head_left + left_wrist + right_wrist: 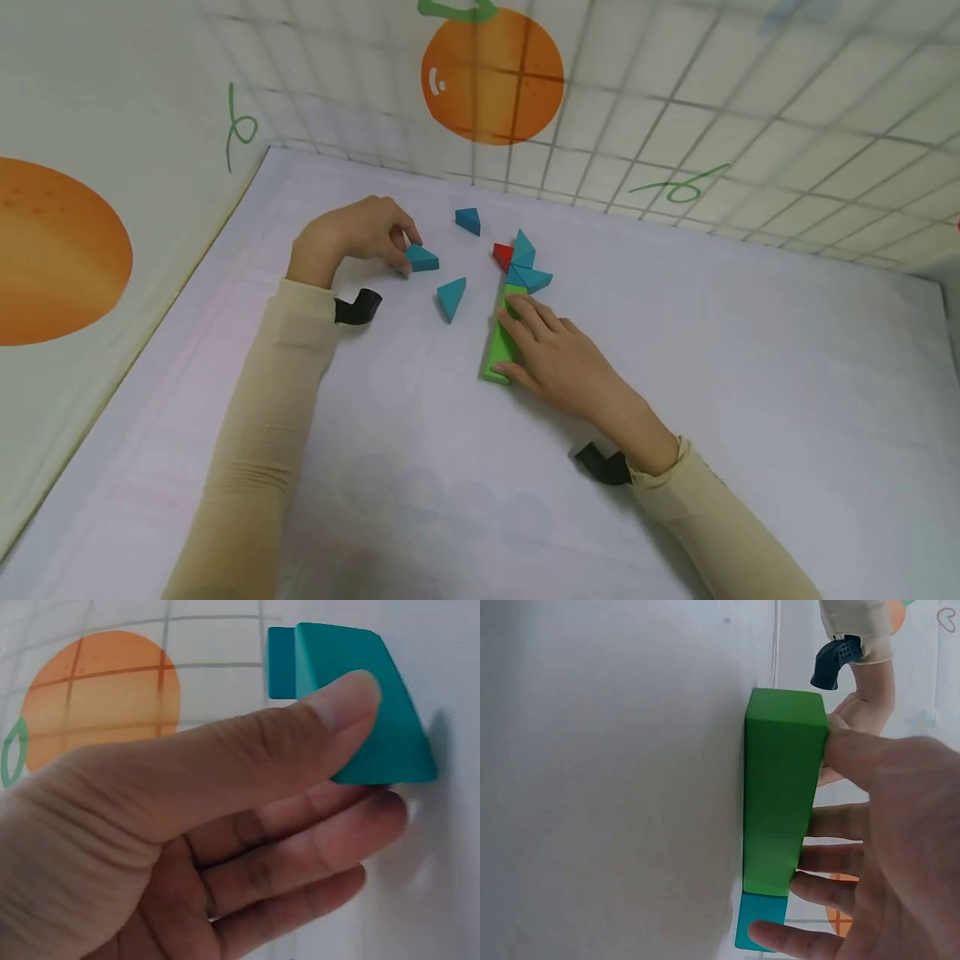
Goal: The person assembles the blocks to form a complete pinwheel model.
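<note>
My left hand [360, 229] pinches a blue triangular block [423, 257] between thumb and fingers; in the left wrist view the thumb lies across the face of this block [394, 746]. My right hand [566, 362] rests along green blocks [501, 354] set end to end in a bar, its fingers extended and touching them. In the right wrist view, two green blocks [784, 765] line up with a blue block [761, 919], where one fingertip touches. Beyond the bar's far end, several blue triangles [522, 250] and a red triangle [502, 256] sit together in a fan.
Two loose blue triangular blocks lie nearby: one block [468, 221] towards the back, another block [452, 297] between the hands. A white-covered table [750, 375] meets a tiled wall [675, 100] painted with an orange. Black wrist devices [358, 308] sit at both cuffs.
</note>
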`<act>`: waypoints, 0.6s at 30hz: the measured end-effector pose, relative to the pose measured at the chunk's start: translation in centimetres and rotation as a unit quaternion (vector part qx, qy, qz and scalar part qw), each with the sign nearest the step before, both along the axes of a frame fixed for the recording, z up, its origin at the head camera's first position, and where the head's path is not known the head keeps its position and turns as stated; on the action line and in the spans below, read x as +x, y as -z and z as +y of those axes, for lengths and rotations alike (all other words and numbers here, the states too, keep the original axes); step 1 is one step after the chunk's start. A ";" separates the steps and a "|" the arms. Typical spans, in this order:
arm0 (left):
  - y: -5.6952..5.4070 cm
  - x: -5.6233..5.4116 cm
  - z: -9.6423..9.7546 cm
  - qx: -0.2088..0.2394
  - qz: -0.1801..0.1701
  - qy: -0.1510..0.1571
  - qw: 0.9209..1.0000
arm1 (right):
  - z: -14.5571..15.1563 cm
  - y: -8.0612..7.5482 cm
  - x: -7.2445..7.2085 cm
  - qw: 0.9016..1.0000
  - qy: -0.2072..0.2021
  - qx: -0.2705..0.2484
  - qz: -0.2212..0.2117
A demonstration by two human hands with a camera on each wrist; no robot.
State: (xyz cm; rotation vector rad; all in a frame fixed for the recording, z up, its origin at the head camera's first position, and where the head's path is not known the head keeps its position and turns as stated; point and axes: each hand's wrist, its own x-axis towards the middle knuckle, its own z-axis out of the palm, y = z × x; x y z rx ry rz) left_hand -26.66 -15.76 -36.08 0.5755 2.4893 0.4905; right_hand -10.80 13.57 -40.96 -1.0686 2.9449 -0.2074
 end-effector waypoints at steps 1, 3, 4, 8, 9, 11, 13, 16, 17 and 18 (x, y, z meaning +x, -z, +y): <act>0.0 0.0 0.0 0.004 0.003 0.002 1.000 | 0.0 0.0 0.0 1.000 0.000 0.000 0.000; 0.0 0.0 0.1 0.013 0.009 0.005 1.000 | 0.0 -0.1 0.0 1.000 -0.001 0.001 0.001; 0.0 0.0 0.2 0.018 0.010 0.007 1.000 | 0.0 -0.1 0.0 1.000 -0.001 0.000 0.000; 0.2 -0.1 0.5 0.027 0.018 0.016 0.999 | 0.1 -0.1 -0.1 1.000 -0.001 -0.002 -0.002; 0.3 -0.2 0.6 0.029 0.019 0.017 0.999 | 0.1 -0.1 -0.1 1.000 -0.001 -0.002 -0.003; 0.5 -0.3 0.8 0.031 0.019 0.018 0.999 | 0.1 -0.1 -0.1 1.000 -0.001 -0.004 -0.004; 0.7 -0.3 1.0 0.036 0.018 0.019 0.999 | 0.1 -0.1 -0.1 1.000 -0.001 -0.003 -0.005; 0.9 -0.2 1.5 0.046 0.020 0.027 0.998 | 0.2 -0.1 -0.1 1.000 -0.001 -0.001 -0.007; 1.0 -0.2 1.8 0.051 0.023 0.032 0.998 | 0.2 -0.1 -0.2 1.000 -0.001 0.001 -0.008; 1.1 -0.2 2.0 0.055 0.027 0.037 0.997 | 0.2 -0.2 -0.2 1.000 -0.001 0.002 -0.007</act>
